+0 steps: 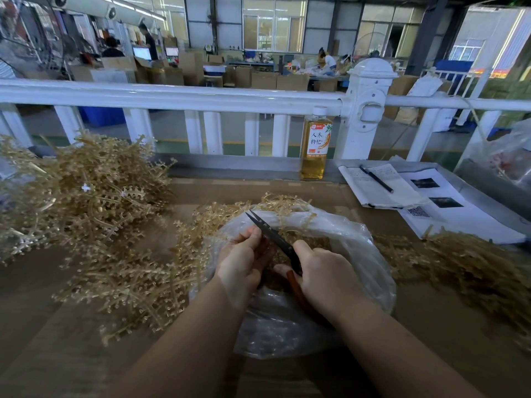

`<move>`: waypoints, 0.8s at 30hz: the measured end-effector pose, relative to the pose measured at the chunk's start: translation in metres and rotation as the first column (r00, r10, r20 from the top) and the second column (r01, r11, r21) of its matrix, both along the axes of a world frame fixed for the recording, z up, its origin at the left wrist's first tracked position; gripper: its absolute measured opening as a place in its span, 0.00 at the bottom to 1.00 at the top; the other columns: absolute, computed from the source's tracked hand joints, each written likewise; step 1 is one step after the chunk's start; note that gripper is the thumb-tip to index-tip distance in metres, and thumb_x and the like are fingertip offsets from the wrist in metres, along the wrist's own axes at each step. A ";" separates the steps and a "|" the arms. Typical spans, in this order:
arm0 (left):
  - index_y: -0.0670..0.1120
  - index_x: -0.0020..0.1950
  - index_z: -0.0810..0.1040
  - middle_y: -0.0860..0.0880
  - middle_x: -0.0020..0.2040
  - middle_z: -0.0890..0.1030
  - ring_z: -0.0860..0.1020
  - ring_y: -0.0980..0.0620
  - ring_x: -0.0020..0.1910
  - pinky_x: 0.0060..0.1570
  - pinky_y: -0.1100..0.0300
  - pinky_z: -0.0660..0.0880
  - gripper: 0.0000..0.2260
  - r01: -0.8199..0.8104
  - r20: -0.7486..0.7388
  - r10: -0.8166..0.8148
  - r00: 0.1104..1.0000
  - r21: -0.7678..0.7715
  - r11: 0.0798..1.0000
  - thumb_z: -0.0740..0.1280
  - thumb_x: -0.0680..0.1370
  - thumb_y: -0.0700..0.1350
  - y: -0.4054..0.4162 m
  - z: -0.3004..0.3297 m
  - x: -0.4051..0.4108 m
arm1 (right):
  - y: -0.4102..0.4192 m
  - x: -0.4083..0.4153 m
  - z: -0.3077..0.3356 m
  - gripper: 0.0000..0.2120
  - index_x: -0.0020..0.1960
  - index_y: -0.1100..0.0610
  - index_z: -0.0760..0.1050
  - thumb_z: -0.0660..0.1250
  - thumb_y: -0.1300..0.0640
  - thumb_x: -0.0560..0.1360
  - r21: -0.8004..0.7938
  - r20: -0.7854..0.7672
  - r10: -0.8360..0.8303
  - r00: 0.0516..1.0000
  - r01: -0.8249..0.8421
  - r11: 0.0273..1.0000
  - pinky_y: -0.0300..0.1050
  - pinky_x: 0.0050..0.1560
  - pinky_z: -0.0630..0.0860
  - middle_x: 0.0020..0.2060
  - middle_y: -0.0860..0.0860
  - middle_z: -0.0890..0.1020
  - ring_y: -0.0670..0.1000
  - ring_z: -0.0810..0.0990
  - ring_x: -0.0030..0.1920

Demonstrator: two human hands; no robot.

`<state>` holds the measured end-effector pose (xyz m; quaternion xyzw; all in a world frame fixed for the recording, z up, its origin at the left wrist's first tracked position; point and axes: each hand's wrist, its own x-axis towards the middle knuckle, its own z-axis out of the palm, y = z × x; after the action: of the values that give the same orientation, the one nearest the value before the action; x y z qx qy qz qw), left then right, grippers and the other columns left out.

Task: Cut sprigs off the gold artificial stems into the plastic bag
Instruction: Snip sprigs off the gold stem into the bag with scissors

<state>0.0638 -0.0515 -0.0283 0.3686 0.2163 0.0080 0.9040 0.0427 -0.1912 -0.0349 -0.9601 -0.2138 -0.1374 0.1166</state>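
Bare brown surface [57, 354] shows at the lower left of the frame and again at the lower right, and a strip runs across the middle toward the bottle [313, 145] at upper centre. The left side is blocked by a tall pile of gold stems [86, 191], with loose stems [138, 280] sprawling to the edge of the plastic bag [370, 265] at centre. Both hands, the left hand [240, 261] and the right hand [327, 275], and the scissors [273, 235] fill the bag's mouth. Another gold heap [474, 265] crowds the right. Papers [431, 202] with a pen [376, 178] cover the upper right. A white railing [201, 97] closes the far edge.
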 end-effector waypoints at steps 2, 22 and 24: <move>0.44 0.38 0.73 0.47 0.30 0.81 0.80 0.52 0.30 0.25 0.63 0.77 0.11 0.001 0.008 -0.001 1.000 0.008 1.000 0.61 0.79 0.35 0.000 0.000 0.000 | 0.000 -0.001 0.000 0.20 0.54 0.52 0.66 0.54 0.35 0.78 0.007 0.002 -0.007 1.000 0.007 1.000 0.43 0.38 0.64 0.37 0.48 0.71 0.54 0.79 0.44; 0.41 0.45 0.73 0.42 0.41 0.80 0.80 0.48 0.38 0.25 0.59 0.78 0.05 0.003 -0.019 -0.004 1.000 -0.028 1.000 0.60 0.80 0.36 0.002 0.015 -0.006 | 0.001 -0.006 0.020 0.12 0.53 0.50 0.74 0.67 0.44 0.76 0.306 -0.052 -0.056 0.997 0.069 0.949 0.42 0.42 0.77 0.41 0.46 0.81 0.48 0.80 0.43; 0.42 0.47 0.71 0.42 0.40 0.81 0.80 0.49 0.37 0.25 0.60 0.78 0.04 0.000 0.015 0.000 1.000 0.004 1.000 0.59 0.81 0.37 0.002 0.022 -0.005 | 0.004 -0.003 0.028 0.10 0.55 0.51 0.75 0.68 0.49 0.76 0.386 -0.062 -0.073 0.995 0.091 0.918 0.42 0.43 0.77 0.42 0.47 0.82 0.49 0.80 0.44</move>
<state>0.0589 -0.0494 -0.0065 0.3705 0.2097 0.0113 0.9048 0.0398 -0.1870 -0.0065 -0.9290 -0.1392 -0.1595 0.3037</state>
